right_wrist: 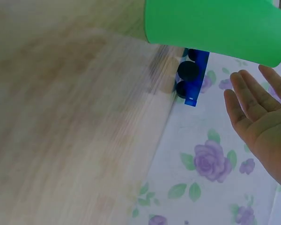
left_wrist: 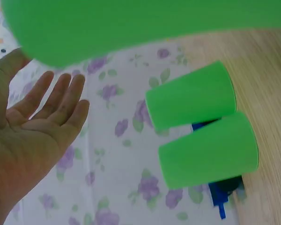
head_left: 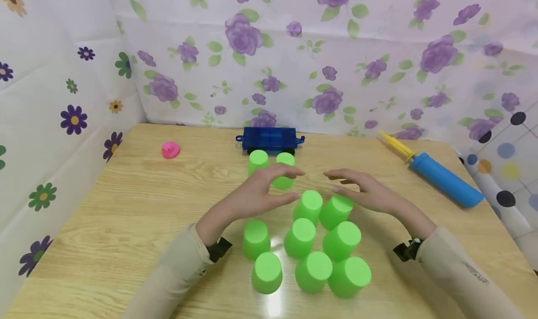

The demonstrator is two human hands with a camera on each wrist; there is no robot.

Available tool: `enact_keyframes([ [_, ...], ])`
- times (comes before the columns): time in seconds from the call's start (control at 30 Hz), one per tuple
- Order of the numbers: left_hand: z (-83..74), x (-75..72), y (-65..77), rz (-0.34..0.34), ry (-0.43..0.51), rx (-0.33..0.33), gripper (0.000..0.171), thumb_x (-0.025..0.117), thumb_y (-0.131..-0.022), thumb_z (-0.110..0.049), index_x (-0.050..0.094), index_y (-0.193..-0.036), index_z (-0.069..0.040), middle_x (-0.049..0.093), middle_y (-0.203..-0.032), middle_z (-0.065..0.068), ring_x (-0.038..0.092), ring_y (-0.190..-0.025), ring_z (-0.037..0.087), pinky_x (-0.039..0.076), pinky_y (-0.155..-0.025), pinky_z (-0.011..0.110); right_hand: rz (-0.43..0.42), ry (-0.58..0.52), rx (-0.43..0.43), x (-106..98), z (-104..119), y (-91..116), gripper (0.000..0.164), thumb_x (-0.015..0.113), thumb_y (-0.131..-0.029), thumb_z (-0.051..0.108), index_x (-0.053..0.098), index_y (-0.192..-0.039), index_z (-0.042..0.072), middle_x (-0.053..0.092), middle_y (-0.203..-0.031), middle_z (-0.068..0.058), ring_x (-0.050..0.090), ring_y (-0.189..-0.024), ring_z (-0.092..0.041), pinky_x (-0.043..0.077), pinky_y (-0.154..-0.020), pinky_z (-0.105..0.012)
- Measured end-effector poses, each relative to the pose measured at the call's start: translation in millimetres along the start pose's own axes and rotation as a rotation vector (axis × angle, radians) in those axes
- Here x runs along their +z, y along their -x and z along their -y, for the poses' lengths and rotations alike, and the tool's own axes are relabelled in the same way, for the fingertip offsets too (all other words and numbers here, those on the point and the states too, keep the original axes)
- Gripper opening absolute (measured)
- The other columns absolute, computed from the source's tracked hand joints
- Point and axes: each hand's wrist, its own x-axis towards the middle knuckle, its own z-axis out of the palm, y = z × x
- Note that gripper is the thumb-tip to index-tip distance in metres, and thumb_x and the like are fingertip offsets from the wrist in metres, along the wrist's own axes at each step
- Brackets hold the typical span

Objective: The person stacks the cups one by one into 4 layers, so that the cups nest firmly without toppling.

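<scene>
We see the left hand (head_left: 258, 196) and the right hand (head_left: 371, 193) facing each other around mid-frame, fingers loosely extended, gripping nothing. Just below the gap between them stand two upside-down, tapered, green plastic-looking cups (head_left: 308, 210), long axes upright; the right hand is nearer the right-hand cup (head_left: 335, 215), overlapping its top in our head view.

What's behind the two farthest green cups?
A blue toy trailer, then floral cloth. The cups cover parts of the trailer's wheels and the tabletop just behind.
</scene>
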Motion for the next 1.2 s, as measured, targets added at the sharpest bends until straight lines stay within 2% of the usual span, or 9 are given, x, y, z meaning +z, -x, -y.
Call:
enact_keyframes([
  [0.1, 1.5, 6.9, -5.3, 0.102, -0.009, -0.04, 0.043, 0.064, -0.089, -0.028, 0.054, -0.128, -0.014, 0.056, -0.126, -0.001, 0.055, -0.11, 0.012, 0.045, -0.094, 0.032, -0.018, -0.016, 0.003, 4, -3, 10, 0.04, 0.05, -0.098, 0.027, 0.044, -0.138, 0.025, 0.047, -0.139, -0.003, 0.044, -0.127, -0.023, 0.039, -0.101, -0.047],
  [0.2, 5.7, 10.7, -11.5, 0.174, -0.018, -0.056, 0.041, 0.064, -0.09, -0.027, 0.054, -0.127, -0.013, 0.056, -0.126, 0.0, 0.057, -0.109, 0.015, 0.047, -0.092, 0.031, -0.031, -0.013, -0.006, 6, -6, 19, 0.042, 0.052, -0.097, 0.022, 0.045, -0.137, 0.022, 0.047, -0.139, -0.002, 0.045, -0.126, -0.022, 0.04, -0.1, -0.045],
  [0.37, 10.1, 6.6, -28.8, 0.226, -0.025, -0.054, 0.041, 0.064, -0.089, -0.027, 0.054, -0.127, -0.014, 0.056, -0.126, 0.0, 0.056, -0.111, 0.016, 0.046, -0.093, 0.034, 0.013, 0.006, -0.048, -1, -8, 29, 0.049, 0.061, -0.092, 0.019, 0.044, -0.138, 0.016, 0.046, -0.139, -0.003, 0.041, -0.128, -0.02, 0.041, -0.099, -0.048],
  [0.57, 20.7, 9.5, -41.4, 0.325, 0.035, -0.119, 0.047, 0.066, -0.088, -0.031, 0.051, -0.13, -0.019, 0.053, -0.129, -0.003, 0.053, -0.116, 0.015, 0.041, -0.099, 0.042, 0.087, -0.002, -0.025, -3, -4, 32, 0.059, 0.068, -0.085, 0.031, 0.045, -0.138, 0.023, 0.049, -0.137, 0.0, 0.044, -0.126, -0.019, 0.04, -0.097, -0.051],
  [0.67, 26.1, 11.8, -44.6, 0.378, 0.055, -0.128, 0.053, 0.069, -0.085, -0.029, 0.048, -0.133, -0.019, 0.05, -0.132, -0.002, 0.051, -0.119, 0.017, 0.039, -0.102, 0.041, 0.12, 0.0, -0.014, -2, -5, 31, 0.062, 0.068, -0.084, 0.035, 0.044, -0.139, 0.02, 0.05, -0.137, -0.002, 0.046, -0.125, -0.02, 0.041, -0.097, -0.051],
  [0.8, 28.8, 14.0, -47.9, 0.432, 0.027, -0.134, 0.059, 0.073, -0.082, -0.026, 0.048, -0.134, -0.017, 0.049, -0.134, -0.001, 0.051, -0.119, 0.018, 0.037, -0.103, 0.038, 0.125, 0.013, -0.02, -1, -7, 30, 0.06, 0.067, -0.084, 0.036, 0.047, -0.137, 0.017, 0.051, -0.135, 0.001, 0.047, -0.124, -0.019, 0.041, -0.098, -0.049],
  [0.9, 30.3, 17.7, -49.7, 0.482, -0.017, -0.13, 0.061, 0.076, -0.079, -0.027, 0.05, -0.133, -0.016, 0.05, -0.133, -0.002, 0.051, -0.118, 0.016, 0.038, -0.103, 0.037, 0.115, 0.013, -0.026, 0, -8, 31, 0.057, 0.068, -0.084, 0.036, 0.049, -0.135, 0.019, 0.053, -0.133, 0.006, 0.049, -0.122, -0.018, 0.043, -0.097, -0.048],
  [1.07, 31.0, 25.3, -51.6, 0.523, -0.057, -0.101, 0.062, 0.076, -0.079, -0.028, 0.05, -0.134, -0.014, 0.052, -0.132, -0.002, 0.05, -0.117, 0.016, 0.039, -0.102, 0.035, 0.128, -0.043, -0.011, 1, -10, 31, 0.058, 0.069, -0.083, 0.035, 0.049, -0.134, 0.017, 0.053, -0.131, 0.004, 0.051, -0.119, -0.014, 0.045, -0.096, -0.042],
  [1.2, 28.7, 27.4, -54.6, 0.488, -0.058, -0.098, 0.057, 0.076, -0.079, -0.027, 0.053, -0.129, -0.012, 0.055, -0.127, -0.001, 0.052, -0.113, 0.017, 0.041, -0.101, 0.035, 0.146, -0.086, -0.007, 0, -11, 30, 0.058, 0.069, -0.084, 0.033, 0.049, -0.134, 0.012, 0.054, -0.13, 0.003, 0.054, -0.116, -0.013, 0.046, -0.095, -0.037],
])
